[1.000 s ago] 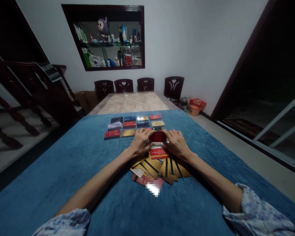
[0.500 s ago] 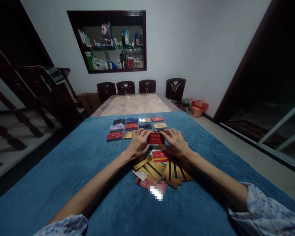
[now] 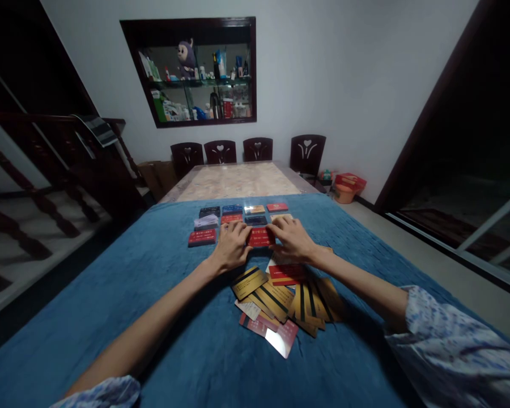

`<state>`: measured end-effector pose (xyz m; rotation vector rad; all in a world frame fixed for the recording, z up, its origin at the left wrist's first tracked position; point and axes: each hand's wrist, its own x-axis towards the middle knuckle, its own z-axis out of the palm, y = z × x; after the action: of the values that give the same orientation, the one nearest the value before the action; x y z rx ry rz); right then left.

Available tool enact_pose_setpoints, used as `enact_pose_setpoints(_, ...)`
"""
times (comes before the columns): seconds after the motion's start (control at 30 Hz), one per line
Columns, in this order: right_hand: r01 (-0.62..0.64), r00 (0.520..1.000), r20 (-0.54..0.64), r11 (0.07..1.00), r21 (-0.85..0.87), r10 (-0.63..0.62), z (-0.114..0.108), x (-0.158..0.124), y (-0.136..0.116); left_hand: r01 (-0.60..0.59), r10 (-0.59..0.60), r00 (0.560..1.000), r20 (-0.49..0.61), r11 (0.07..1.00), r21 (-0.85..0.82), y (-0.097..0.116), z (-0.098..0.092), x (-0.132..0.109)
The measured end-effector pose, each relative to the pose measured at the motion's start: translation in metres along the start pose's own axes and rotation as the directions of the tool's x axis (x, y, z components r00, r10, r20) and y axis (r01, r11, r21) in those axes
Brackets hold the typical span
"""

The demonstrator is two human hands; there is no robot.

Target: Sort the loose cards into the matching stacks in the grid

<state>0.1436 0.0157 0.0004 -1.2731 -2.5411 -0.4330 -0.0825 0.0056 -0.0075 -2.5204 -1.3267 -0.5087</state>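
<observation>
Both hands are on it now: the left hand (image 3: 232, 245) pinches one short end of a red card stack (image 3: 261, 237), the right hand (image 3: 293, 237) grips the other, thumbs toward us, fingers curled over the far side. It may be several cards squared together; from where I stand I can't count them, nor tell whether the bottom edge touches the blue cloth (image 3: 161, 289).

Right there beneath the wrists, a loose heap! Gold cards with dark stripes (image 3: 276, 300) fan across each other, a red card with a gold band (image 3: 287, 275) lies over their far side, a small white card (image 3: 250, 309) pokes out at the left, and a pinkish-red card (image 3: 259, 327) at the near edge catches a bright glare.

Beyond the hands, neat piles in rows. Along the back, left to right: black pile (image 3: 209, 212), blue pile (image 3: 232, 209), gold pile (image 3: 255, 209), red pile (image 3: 277, 207). Nearer, a pale lilac pile (image 3: 206, 221) sits left of a second red pile (image 3: 232, 218) and a navy pile (image 3: 255, 220). And at the front left, a thick crimson pile (image 3: 202, 237), just beside the left hand.
</observation>
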Motion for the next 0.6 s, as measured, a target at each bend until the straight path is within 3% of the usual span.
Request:
enact_pose_setpoints(0.2, 0.011, 0.996, 0.091, 1.0, 0.029, -0.013, -0.005, 0.028, -0.004, 0.063, -0.064, 0.997, 0.044, 0.998, 0.029, -0.016, -0.006, 0.006)
enact_pose_setpoints(0.6, 0.033, 0.987, 0.154, 0.999, 0.035, -0.038, -0.005, 0.081, -0.011, 0.134, -0.144, 0.985, 0.098, 0.986, 0.098, -0.062, -0.009, 0.021)
